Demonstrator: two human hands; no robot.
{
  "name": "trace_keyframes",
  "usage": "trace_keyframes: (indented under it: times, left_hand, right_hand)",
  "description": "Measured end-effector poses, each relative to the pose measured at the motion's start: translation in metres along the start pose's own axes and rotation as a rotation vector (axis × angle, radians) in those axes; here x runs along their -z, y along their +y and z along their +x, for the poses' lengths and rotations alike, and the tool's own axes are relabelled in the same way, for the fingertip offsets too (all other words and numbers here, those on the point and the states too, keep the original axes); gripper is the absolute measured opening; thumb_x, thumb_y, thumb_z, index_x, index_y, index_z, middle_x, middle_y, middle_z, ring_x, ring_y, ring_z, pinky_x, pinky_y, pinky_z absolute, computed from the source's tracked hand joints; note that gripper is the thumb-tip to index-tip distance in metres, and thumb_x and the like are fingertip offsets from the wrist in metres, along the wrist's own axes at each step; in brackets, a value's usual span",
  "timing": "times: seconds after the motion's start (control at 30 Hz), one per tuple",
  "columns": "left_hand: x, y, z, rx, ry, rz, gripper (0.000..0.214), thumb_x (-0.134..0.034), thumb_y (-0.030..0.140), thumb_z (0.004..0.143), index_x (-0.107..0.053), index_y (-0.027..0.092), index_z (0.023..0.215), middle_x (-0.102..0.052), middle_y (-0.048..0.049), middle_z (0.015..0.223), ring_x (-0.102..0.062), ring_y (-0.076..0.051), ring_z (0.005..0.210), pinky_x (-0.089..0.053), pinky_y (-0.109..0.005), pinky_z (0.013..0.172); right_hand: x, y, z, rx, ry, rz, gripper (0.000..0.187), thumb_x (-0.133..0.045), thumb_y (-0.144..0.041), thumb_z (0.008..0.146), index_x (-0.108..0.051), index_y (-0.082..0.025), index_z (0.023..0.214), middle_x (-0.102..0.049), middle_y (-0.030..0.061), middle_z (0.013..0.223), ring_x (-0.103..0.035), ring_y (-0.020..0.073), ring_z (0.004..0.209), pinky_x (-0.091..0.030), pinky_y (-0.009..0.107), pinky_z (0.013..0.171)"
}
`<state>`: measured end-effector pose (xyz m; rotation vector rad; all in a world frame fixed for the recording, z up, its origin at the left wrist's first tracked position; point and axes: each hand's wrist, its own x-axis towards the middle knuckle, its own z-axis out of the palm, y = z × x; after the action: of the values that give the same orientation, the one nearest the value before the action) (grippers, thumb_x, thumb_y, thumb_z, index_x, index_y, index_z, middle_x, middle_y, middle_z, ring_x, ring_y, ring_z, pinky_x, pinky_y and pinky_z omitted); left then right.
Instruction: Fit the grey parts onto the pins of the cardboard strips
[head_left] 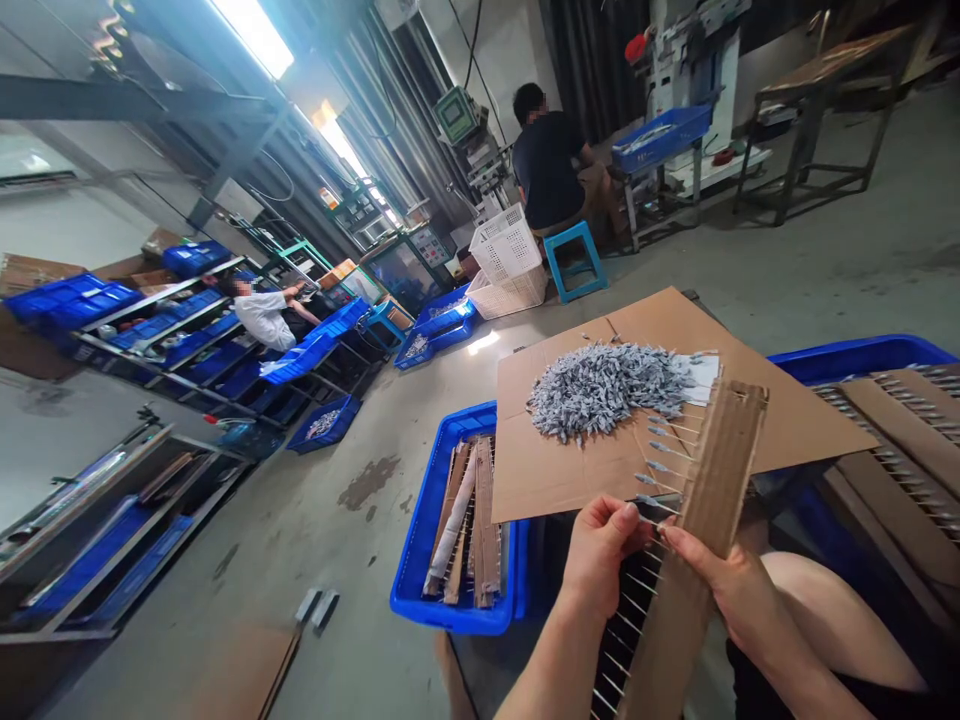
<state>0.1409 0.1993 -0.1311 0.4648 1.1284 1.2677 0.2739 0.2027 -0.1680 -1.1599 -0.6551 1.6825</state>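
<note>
Cardboard strip [724, 450]: slants up from the person's lap, upper end over the near edge of the cardboard sheet [555, 490]. We'd call it light, stiff lengthwise, easy to crease, not slippery. Best hold: flat across the broad faces, clear of the row of thin sticks [637, 585] along one edge; those look slim enough to bend or snap, so light pinch only. Several upper sticks carry grey tips.

Right hand [724, 580] is clamped on the strip, thumb on the face. Left hand [604, 550] is just beside it, fingertips pinched together at the stick edge; what sits between them, we can't quite tell.

Sheet is flat, creased, with a heap of grey pieces [600, 390] on top. Blue bin [405, 585] of strips to the left, another blue bin [885, 350] right. Workshop: concrete floor [322, 560], shelving [161, 350], two seated co-workers [551, 170] further back.
</note>
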Motion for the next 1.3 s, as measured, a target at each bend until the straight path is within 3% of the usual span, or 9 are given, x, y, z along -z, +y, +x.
trace_keyframes:
  times: [0.33, 0.57, 0.87, 1.3]
  left_hand:
    - [0.001, 0.000, 0.000, -0.012, -0.012, -0.019, 0.037, -0.084, 0.036, 0.063, -0.056, 0.013, 0.069, -0.066, -0.0035, 0.063, -0.060, -0.011, 0.057, -0.048, -0.024, 0.064]
    - [-0.002, -0.002, 0.001, 0.002, -0.034, 0.018, 0.037, -0.084, 0.036, 0.063, -0.055, 0.013, 0.069, -0.068, -0.0051, 0.065, -0.061, -0.011, 0.058, -0.048, -0.023, 0.064]
    - [0.001, 0.000, 0.001, -0.012, 0.024, -0.017, 0.040, -0.086, 0.037, 0.060, -0.055, 0.013, 0.068, -0.063, -0.0014, 0.061, -0.058, -0.010, 0.057, -0.049, -0.022, 0.063]
    - [0.004, -0.003, 0.002, -0.006, 0.009, 0.006, 0.039, -0.085, 0.038, 0.062, -0.056, 0.013, 0.069, -0.066, -0.0039, 0.064, -0.061, -0.012, 0.060, -0.049, -0.024, 0.065]
  right_hand:
    - [0.001, 0.002, 0.001, 0.061, 0.001, -0.013, 0.021, -0.080, -0.040, 0.064, -0.078, -0.020, 0.071, -0.079, 0.0048, 0.070, -0.071, 0.0254, 0.067, -0.057, 0.030, 0.061]
    - [0.005, 0.008, 0.004, 0.024, -0.029, -0.021, 0.023, -0.079, -0.042, 0.066, -0.079, -0.020, 0.074, -0.080, 0.0043, 0.073, -0.071, 0.0245, 0.070, -0.056, 0.028, 0.062]
    - [0.000, 0.001, 0.000, 0.081, 0.044, 0.005, 0.019, -0.080, -0.038, 0.066, -0.076, -0.021, 0.072, -0.078, 0.0032, 0.068, -0.071, 0.0230, 0.064, -0.056, 0.028, 0.057]
    - [0.001, 0.001, 0.001, 0.033, -0.006, -0.024, 0.021, -0.079, -0.040, 0.065, -0.077, -0.019, 0.070, -0.078, 0.0041, 0.067, -0.071, 0.0258, 0.068, -0.056, 0.030, 0.061]
